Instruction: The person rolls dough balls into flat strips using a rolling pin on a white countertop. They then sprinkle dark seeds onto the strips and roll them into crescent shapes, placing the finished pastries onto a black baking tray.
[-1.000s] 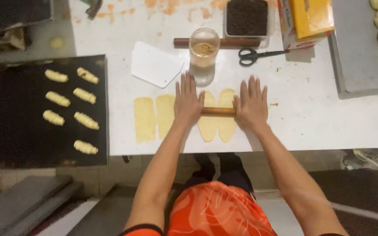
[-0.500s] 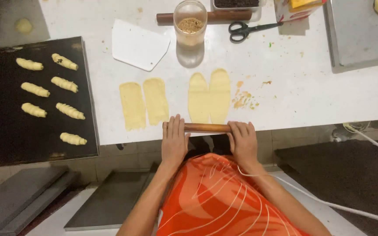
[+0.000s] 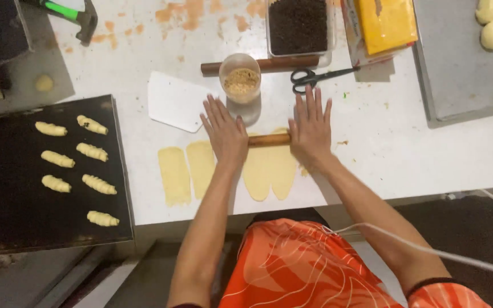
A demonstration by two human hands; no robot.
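My left hand (image 3: 223, 131) and my right hand (image 3: 310, 128) lie palm down, fingers stretched, on the two ends of a thin wooden rolling pin (image 3: 269, 139). The pin rests across the far end of two flattened pale dough strips (image 3: 270, 174) on the white table (image 3: 429, 159). Two more flat dough strips (image 3: 186, 171) lie to the left of my left forearm.
A black tray (image 3: 7, 211) at left holds several rolled dough pieces (image 3: 92, 151). Behind my hands are a white scraper (image 3: 175, 101), a clear cup of crumbs (image 3: 241, 80), a second rolling pin (image 3: 281, 64), scissors (image 3: 315, 75) and a tub of dark sprinkles (image 3: 299, 24). A grey tray (image 3: 457, 91) with dough balls sits at right.
Both hands rolled the pin back to the table's near edge, then forward again to the far end of the right-hand dough strips, which have grown longer.
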